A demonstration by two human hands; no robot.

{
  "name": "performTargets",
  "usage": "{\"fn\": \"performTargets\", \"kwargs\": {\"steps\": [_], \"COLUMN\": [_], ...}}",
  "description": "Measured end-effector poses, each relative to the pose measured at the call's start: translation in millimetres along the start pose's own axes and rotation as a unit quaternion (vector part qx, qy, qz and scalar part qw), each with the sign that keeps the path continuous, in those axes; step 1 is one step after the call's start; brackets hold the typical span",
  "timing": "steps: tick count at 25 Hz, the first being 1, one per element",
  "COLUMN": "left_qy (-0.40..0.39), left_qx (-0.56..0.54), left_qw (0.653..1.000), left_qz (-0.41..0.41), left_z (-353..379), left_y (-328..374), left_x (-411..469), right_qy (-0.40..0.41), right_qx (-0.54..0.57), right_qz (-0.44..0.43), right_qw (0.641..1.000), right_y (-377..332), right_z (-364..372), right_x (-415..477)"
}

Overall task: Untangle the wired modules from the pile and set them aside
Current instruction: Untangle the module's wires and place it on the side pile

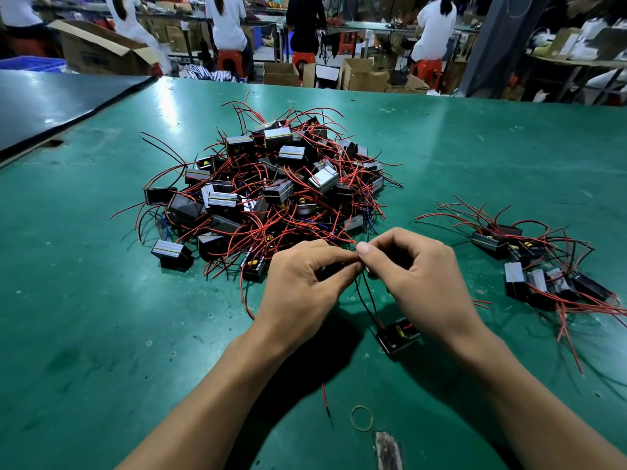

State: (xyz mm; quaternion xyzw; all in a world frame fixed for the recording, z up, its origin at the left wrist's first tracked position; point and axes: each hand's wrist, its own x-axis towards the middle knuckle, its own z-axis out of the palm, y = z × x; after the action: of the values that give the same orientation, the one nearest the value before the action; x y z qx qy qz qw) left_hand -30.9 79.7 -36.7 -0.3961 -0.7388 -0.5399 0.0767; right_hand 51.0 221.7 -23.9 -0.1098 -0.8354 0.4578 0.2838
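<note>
Green bench (88, 300): carries the pile (268, 191) of wired modules at centre frame and the set-aside group (543, 266) at the right
Hands: left hand (305, 279) and right hand (420, 276) meet just below the pile, both pinching thin red and black wires (364, 290)
Held module (398, 335): below the right hand, leads running up into the pinch
Risk, snag: leads seem threaded through the pile's near edge, so a hard pull would likely drag neighbours along
Risk, strain: tugging by the wires alone could tear a lead from its joint
</note>
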Motion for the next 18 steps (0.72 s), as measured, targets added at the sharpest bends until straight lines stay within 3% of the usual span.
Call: {"fn": "performTargets", "kwargs": {"steps": [4,7,12,18], "left_qy": [-0.004,-0.011,-0.03,-0.041], "left_qx": [-0.008,-0.047,-0.091,-0.098], "left_qw": [1.0,0.999,0.994,0.992], "left_qz": [0.001,-0.023,-0.06,-0.071], "left_z": [0,0,-1,-2], "left_y": [-1,-2,-9,-14], "left_x": [0,1,2,3], "right_qy": [-0.012,-0.002,-0.017,-0.046], "right_qx": [0.029,0.053,-0.061,-0.073], "right_qz": [0.039,-0.03,-0.213,-0.207], "right_qw": [0.999,0.998,0.975,0.975], "right_y": [6,4,12,18], "right_z": [1,0,-8,-11], "right_x": [3,2,5,9]}}
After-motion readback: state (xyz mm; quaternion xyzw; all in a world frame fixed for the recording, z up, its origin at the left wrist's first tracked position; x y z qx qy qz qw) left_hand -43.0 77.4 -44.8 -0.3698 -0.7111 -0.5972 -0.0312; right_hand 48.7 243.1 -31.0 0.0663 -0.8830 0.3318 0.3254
